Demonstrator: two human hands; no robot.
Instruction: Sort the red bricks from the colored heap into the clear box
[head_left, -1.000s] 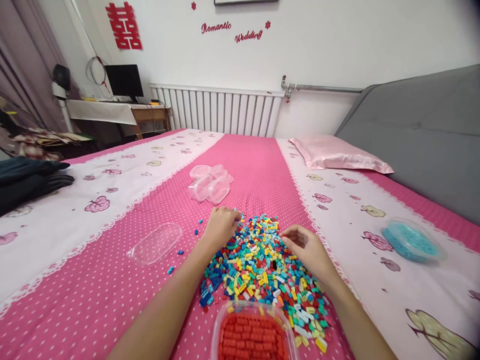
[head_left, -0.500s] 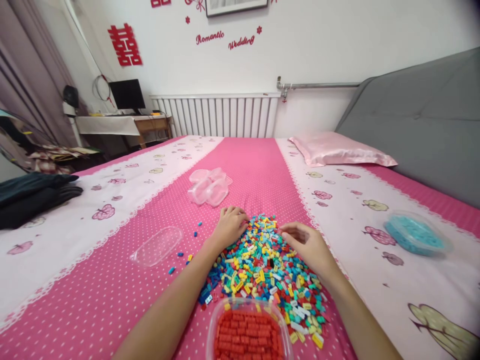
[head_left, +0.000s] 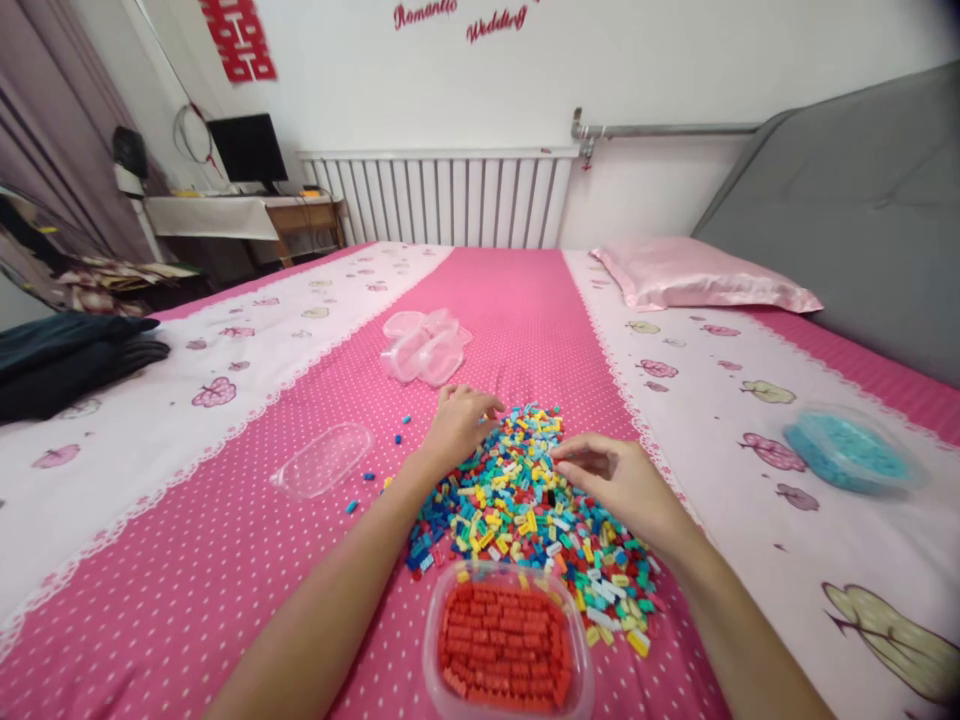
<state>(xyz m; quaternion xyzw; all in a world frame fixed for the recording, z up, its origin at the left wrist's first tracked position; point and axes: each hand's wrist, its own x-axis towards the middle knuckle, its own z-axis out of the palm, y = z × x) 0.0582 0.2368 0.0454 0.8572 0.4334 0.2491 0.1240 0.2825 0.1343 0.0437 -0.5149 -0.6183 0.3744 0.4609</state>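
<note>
A heap of small toy bricks (head_left: pixel 517 490) in many colours lies on the pink dotted bedspread. My left hand (head_left: pixel 461 425) rests at the heap's far left side, fingers apart and curved over the bricks, nothing visible in its grasp. At the heap's right side, my right hand (head_left: pixel 619 480) has thumb and forefinger pinched together, with a bit of a red brick (head_left: pixel 556 460) showing at the tips. Close to me stands a clear plastic tub (head_left: pixel 433 650) filled with red bricks (head_left: pixel 506 645) laid in rows.
Left of the heap lies a clear lid (head_left: pixel 322 460), with a few stray blue bricks (head_left: pixel 352 507) nearby. Beyond are stacked clear containers (head_left: pixel 426 347). A tub of light-blue bricks (head_left: pixel 851 450) sits on the right. Farther off are a pink pillow (head_left: pixel 705 272) and dark cloth (head_left: pixel 75 362).
The camera has tipped downward, so more of the red-brick tub shows. My right hand has shifted slightly toward the heap, its fingertips closer together. My left hand stays by the far left side.
</note>
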